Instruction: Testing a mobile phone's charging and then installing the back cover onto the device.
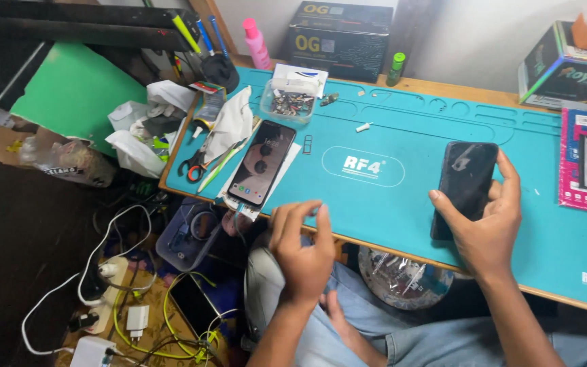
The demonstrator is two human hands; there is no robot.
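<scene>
Item: slim black glossy slab phone (465, 180), over the teal rubber work mat (402, 204); your right hand (487, 224) clasps its edges; slick, fragile glass, keep gripping the rims; your left hand (304, 251) hovers loosely curled, empty

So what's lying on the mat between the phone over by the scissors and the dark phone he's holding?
In the head view, only bare teal mat with its white oval logo lies between the resting phone and the dark phone in the right hand.
</scene>
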